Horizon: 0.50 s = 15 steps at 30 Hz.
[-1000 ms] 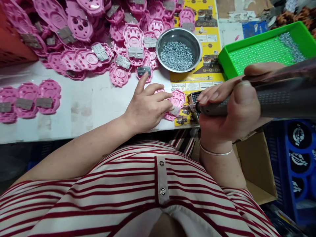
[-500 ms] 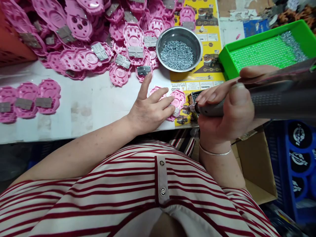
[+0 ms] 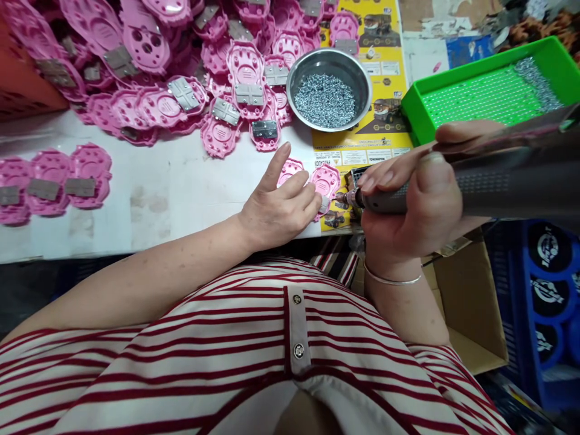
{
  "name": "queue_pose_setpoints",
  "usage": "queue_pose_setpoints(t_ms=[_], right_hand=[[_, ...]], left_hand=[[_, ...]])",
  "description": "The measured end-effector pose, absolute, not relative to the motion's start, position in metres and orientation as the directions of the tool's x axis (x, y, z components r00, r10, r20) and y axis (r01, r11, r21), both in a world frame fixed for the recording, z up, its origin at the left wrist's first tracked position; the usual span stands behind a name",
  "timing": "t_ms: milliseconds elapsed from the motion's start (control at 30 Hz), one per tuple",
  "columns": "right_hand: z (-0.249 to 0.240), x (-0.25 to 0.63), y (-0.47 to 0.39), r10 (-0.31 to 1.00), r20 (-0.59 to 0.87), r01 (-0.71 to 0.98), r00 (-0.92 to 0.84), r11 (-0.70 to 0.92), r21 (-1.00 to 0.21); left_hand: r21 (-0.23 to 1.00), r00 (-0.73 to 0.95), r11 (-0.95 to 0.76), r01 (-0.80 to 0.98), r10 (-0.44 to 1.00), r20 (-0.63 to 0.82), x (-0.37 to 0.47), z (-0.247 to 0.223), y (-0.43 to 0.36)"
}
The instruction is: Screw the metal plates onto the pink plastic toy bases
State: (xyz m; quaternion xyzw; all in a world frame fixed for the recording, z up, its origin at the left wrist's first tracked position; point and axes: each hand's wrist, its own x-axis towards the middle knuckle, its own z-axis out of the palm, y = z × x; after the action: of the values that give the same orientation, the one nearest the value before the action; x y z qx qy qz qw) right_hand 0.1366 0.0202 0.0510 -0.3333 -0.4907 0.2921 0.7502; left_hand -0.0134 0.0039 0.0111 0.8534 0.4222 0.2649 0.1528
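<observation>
My right hand (image 3: 421, 199) is wrapped round a dark grey electric screwdriver (image 3: 493, 187), its tip pointing left. That tip is close to the right edge of a pink plastic part (image 3: 327, 180) with a small metal plate; whether they touch I cannot tell. Over this part's left side lies my left hand (image 3: 285, 205), thumb apart and fingers loosely bent, the fingertips at the metal plate. Partly hidden behind those fingers is a second pink plastic part (image 3: 290, 169).
Many pink parts with metal plates (image 3: 181, 93) are heaped at the back left. A steel bowl (image 3: 365, 99) of small screws stands behind my hands, and a green tray (image 3: 426, 90) is at right. Three pink parts (image 3: 88, 172) form a row at left. Below right is a cardboard box (image 3: 471, 302).
My left hand has shifted slightly right and down, its fingers bending more and uncovering more of the pink parts. My right hand and the electric screwdriver have moved slightly left.
</observation>
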Motion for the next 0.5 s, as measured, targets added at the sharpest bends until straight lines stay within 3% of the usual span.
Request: queue_pose_setpoints(t_ms=[200,500], right_hand=[[0.0504,0.1365,0.0209,0.771,0.526,-0.073,0.359,0.585,-0.808],[0.0528,0.1338,0.0211,0.763,0.542,-0.199,0.353,0.627,-0.753]], left_hand=[[0.497,0.494,-0.574,0.651,0.817,0.296,-0.0149,0.0119,0.0029],[0.559,0.464,-0.555,0.616,0.829,0.312,-0.0158,0.0102,0.0042]])
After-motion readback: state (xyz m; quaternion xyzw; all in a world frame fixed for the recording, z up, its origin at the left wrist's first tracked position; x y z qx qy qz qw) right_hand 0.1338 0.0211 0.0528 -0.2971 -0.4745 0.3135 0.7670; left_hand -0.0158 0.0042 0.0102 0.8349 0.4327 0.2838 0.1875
